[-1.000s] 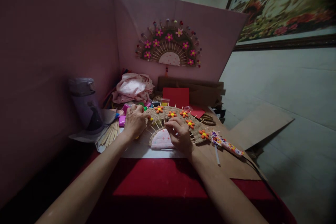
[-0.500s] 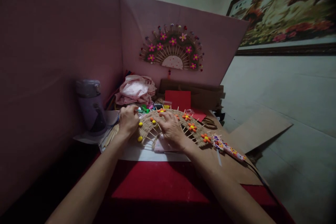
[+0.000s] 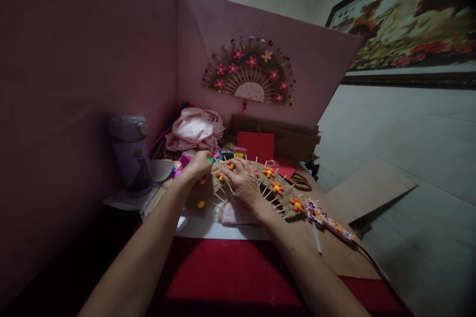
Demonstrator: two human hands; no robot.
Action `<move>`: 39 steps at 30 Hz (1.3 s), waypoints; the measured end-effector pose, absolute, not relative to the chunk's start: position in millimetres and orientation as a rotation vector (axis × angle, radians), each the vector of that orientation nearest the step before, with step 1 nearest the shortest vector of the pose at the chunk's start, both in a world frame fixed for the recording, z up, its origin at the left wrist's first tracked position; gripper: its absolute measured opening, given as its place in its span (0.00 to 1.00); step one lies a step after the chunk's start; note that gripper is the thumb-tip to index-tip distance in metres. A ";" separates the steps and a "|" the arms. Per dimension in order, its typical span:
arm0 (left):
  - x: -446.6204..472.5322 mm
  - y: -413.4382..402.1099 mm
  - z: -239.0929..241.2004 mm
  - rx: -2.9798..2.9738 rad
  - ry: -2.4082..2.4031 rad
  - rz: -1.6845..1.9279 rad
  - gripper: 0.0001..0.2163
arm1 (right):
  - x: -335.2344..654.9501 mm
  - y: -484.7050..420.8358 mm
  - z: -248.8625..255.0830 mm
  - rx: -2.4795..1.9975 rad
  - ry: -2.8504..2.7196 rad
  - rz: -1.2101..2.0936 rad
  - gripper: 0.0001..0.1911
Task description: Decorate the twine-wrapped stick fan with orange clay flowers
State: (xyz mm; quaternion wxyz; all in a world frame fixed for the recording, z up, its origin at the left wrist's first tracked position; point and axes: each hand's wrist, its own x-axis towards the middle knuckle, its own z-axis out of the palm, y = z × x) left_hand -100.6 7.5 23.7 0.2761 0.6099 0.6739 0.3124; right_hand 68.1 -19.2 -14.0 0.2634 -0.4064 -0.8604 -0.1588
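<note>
A fan-shaped piece (image 3: 213, 183) of coiled twine on thin sticks lies on the table. Orange-petalled flowers with yellow centres (image 3: 277, 188) dot its right side, while plain yellow dots (image 3: 201, 204) mark its left. My right hand (image 3: 243, 183) lies on the fan's upper middle, its fingers stretched over the twine near a partly petalled flower (image 3: 220, 177). Past the fan's upper left edge, my left hand (image 3: 200, 164) has its fingers curled together beside bright coloured lumps or packets (image 3: 185, 160). Whatever those fingertips hold is hidden.
A floral glue gun (image 3: 330, 223) with a cord lies at the right on cardboard. At the left stands a purple bottle (image 3: 128, 156). Bunched pink cloth (image 3: 197, 129), red card (image 3: 256, 144) and cardboard strips (image 3: 293, 134) sit behind. A finished fan (image 3: 249, 72) hangs on the pink panel.
My left hand has moved right and farther back from the fan's left edge, uncovering purple-pink items. The right hand stays on the fan. The whole view has shifted slightly.
</note>
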 end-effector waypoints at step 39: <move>-99.6 -3.5 28.9 1.402 1.562 0.872 0.25 | 63.6 -23.8 -31.1 -0.992 -2.371 -0.612 0.18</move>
